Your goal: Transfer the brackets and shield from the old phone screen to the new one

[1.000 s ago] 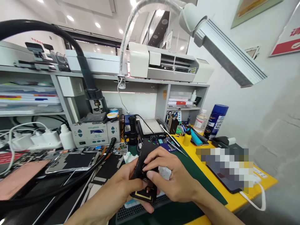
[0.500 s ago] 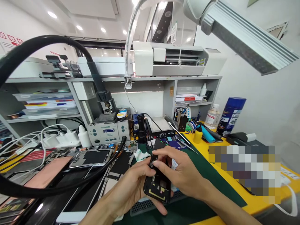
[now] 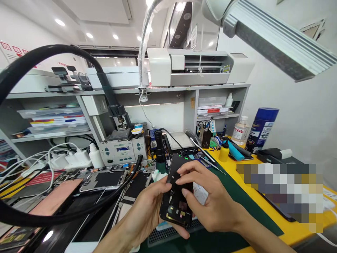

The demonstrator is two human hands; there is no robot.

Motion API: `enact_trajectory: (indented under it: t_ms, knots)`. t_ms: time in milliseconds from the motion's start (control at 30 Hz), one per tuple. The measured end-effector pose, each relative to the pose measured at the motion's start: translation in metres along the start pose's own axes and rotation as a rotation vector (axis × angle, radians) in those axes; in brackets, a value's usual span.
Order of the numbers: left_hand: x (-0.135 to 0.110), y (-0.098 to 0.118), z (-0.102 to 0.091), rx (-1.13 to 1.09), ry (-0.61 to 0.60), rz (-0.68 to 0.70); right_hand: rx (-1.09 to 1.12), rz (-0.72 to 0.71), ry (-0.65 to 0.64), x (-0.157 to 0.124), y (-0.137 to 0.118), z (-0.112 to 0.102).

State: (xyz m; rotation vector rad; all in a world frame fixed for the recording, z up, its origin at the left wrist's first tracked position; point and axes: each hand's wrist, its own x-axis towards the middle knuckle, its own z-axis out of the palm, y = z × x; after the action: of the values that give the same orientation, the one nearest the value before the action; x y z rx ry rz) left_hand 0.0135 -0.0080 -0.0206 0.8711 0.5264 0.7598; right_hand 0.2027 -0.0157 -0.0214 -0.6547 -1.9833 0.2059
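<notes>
An opened black phone body (image 3: pixel 177 205) with its insides showing stands tilted above the green mat (image 3: pixel 231 207). My left hand (image 3: pixel 146 214) wraps round its left edge and underside, gripping it. My right hand (image 3: pixel 210 200) rests on the phone from the right, its fingers curled and pressing on the upper inner part with index finger and thumb. Whether a small part lies under those fingertips cannot be made out.
A rework station (image 3: pixel 121 149) with a thick black hose (image 3: pixel 52 56) stands behind. Dismantled phones (image 3: pixel 102 179) and white chargers (image 3: pixel 65 160) lie left. A heating plate (image 3: pixel 179 142), tweezers (image 3: pixel 207 160), yellow bottle (image 3: pixel 224 151) and blue spray can (image 3: pixel 262 130) sit right. A lamp (image 3: pixel 276 38) hangs overhead.
The phone body has been lifted and tilted slightly upward in my hands. My right fingers have shifted down over its inner face. The camera view has moved a little.
</notes>
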Motion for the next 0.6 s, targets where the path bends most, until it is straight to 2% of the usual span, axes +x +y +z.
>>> enact_trajectory:
  t_ms: [133, 333, 433, 600]
  knots:
    - [-0.001, 0.003, 0.006, 0.021, 0.067, 0.048, -0.127, -0.073, -0.006, -0.002, 0.003, 0.002]
    - [-0.004, 0.005, 0.013, 0.021, 0.020, 0.083, -0.159, -0.123, 0.046, -0.001, 0.006, 0.005]
    - [-0.005, 0.003, 0.011, 0.008, 0.025, 0.092, -0.153, -0.142, 0.072, 0.000, 0.005, 0.005]
    - [-0.004, 0.002, 0.006, 0.028, -0.055, 0.086, -0.165, -0.169, 0.089, -0.001, 0.006, 0.005]
